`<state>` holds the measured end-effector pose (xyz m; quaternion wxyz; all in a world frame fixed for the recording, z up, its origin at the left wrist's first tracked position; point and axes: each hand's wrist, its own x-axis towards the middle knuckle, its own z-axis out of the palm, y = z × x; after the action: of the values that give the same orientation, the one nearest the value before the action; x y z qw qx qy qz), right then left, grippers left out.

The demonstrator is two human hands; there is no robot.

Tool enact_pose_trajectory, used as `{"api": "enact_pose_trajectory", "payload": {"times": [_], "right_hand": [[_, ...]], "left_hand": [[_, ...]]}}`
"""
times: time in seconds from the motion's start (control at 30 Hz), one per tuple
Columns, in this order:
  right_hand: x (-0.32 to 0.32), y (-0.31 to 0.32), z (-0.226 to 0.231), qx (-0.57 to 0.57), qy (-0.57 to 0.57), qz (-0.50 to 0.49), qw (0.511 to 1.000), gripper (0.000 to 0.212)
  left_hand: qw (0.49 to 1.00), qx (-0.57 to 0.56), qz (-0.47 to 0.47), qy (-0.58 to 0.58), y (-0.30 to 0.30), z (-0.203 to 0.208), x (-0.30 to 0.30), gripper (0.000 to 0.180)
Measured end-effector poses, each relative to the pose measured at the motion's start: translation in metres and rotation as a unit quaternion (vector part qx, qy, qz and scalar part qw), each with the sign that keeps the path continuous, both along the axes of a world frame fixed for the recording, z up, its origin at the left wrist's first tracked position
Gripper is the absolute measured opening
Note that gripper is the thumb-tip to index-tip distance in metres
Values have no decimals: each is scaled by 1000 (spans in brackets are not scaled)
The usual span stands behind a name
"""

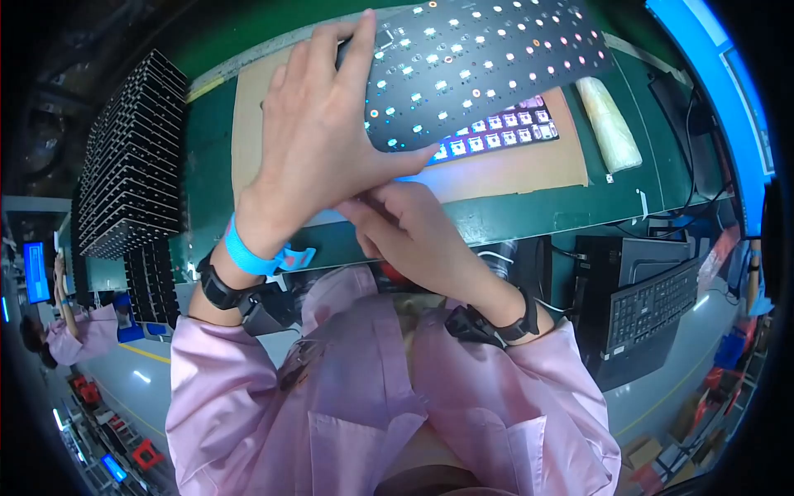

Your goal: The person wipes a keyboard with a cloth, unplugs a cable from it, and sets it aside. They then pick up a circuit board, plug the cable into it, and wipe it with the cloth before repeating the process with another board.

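Note:
My left hand (pixel 310 124) grips the left end of a black keyboard circuit board (pixel 496 50), fingers along its edge and thumb below it. The board is tilted up, its rows of small lights glowing white and reddish. Under it, a keyboard switch plate (pixel 496 139) with white switches lit purple and blue lies on a sheet of cardboard (pixel 538 178); the raised board hides much of it. My right hand (pixel 422 236) is just below my left palm at the near table edge, its fingers curled and partly hidden behind the left hand. What they hold, if anything, cannot be seen.
A tall stack of black boards (pixel 132 157) stands at the left of the green table (pixel 207 182). A wrapped pale roll (pixel 609 124) lies right of the cardboard. Beyond are a blue-lit screen (pixel 732 99), cables and a black keyboard (pixel 653 310). Another person (pixel 78 331) is at far left.

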<state>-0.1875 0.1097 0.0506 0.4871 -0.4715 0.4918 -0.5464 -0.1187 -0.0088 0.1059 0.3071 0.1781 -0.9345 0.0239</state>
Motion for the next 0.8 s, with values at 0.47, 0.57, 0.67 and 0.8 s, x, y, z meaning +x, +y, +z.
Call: {"api": "enact_pose_trajectory", "payload": {"times": [0.47, 0.57, 0.67, 0.8], "right_hand": [[27, -7, -15, -42, 47, -183, 981, 26], [28, -13, -14, -31, -23, -212, 977, 24], [27, -17, -18, -80, 103, -238, 962, 23], [22, -8, -20, -93, 127, -305, 939, 23]], "left_hand": [[988, 60, -132, 57, -11, -1, -20, 92], [990, 58, -117, 53, -16, 1, -24, 93], [994, 28, -103, 23, -24, 5, -22, 96], [990, -114, -17, 85, -74, 24, -21, 83]]}}
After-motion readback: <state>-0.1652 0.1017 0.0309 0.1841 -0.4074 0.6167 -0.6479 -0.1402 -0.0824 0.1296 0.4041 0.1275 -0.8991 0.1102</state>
